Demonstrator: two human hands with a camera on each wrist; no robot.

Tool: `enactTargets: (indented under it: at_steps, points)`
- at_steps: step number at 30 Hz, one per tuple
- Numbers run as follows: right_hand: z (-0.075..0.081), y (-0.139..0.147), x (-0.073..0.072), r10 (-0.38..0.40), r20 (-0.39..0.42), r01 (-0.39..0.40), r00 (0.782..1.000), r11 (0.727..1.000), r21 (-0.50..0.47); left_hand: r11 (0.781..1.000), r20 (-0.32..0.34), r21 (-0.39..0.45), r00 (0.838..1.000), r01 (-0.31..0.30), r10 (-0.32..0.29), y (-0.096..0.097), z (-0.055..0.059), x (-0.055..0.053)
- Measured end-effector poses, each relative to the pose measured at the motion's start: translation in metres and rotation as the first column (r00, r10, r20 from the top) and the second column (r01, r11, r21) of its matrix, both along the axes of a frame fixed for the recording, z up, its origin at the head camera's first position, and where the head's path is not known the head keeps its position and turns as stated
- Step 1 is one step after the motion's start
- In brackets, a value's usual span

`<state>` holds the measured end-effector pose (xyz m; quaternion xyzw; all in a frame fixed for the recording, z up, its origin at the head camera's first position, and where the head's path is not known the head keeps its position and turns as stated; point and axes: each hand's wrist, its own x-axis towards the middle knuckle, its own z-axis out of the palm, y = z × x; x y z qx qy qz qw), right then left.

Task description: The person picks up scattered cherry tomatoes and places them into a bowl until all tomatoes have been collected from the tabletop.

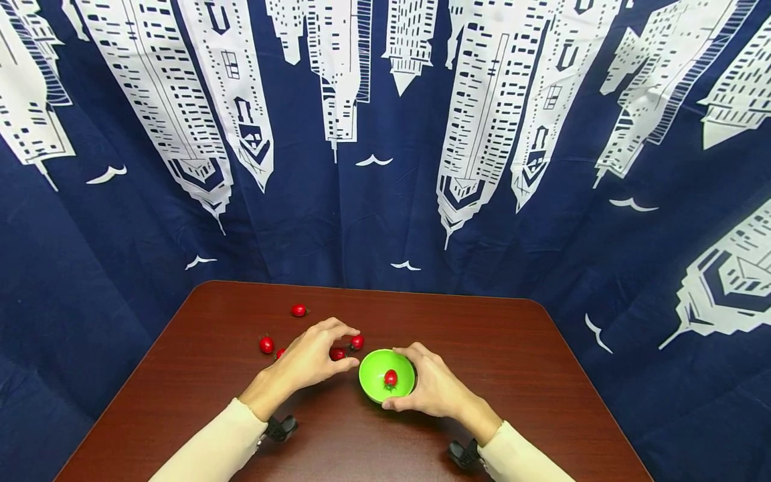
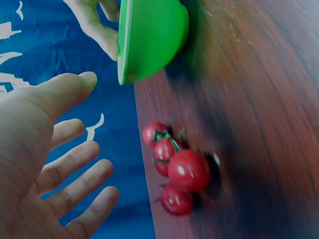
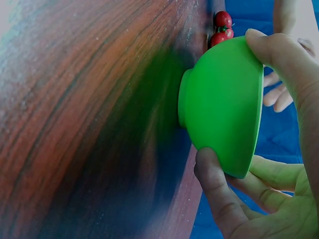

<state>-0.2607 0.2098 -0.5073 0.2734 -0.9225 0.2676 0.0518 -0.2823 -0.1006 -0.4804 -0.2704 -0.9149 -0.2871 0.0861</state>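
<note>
A light green bowl [image 1: 371, 385] stands on the brown table with one cherry tomato [image 1: 390, 379] inside it. My right hand [image 1: 436, 387] grips the bowl from its right side, thumb at the near rim and fingers around the far side. To the left of the bowl, my left hand [image 1: 310, 358] hovers over the table with fingers apart and nothing between them. Two red cherry tomatoes [image 1: 357, 342] lie just beyond its thumb. In the left wrist view, several cherry tomatoes [image 2: 188, 171] with green stems lie beyond the open palm.
Farther left on the table are another tomato [image 1: 267, 345] and one partly covered by the left hand [image 1: 280, 353]. A single tomato [image 1: 299, 310] lies near the far edge. Behind the table [image 1: 482, 328] hangs a blue cloth [image 1: 385, 221] with white buildings.
</note>
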Motion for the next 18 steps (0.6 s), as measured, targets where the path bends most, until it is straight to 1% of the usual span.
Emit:
enactTargets:
  at_steps: [5, 14, 18]
  points:
    - [-0.001, 0.000, 0.000, 0.001, -0.011, -0.001, 1.000, 1.000, 0.000, 0.999, 0.002, -0.014, 0.999, -0.036, 0.036, -0.014, -0.002, 0.004]
    - [0.000, -0.001, 0.001, -0.016, 0.002, 0.016, 1.000, 1.000, 0.001, 0.998, -0.060, -0.006, 0.996, -0.062, 0.062, -0.037, -0.008, 0.009]
    - [0.000, -0.001, 0.002, -0.012, 0.003, 0.012, 1.000, 1.000, -0.003, 0.995, -0.056, -0.002, 0.994, -0.097, 0.097, -0.049, -0.009, 0.012]
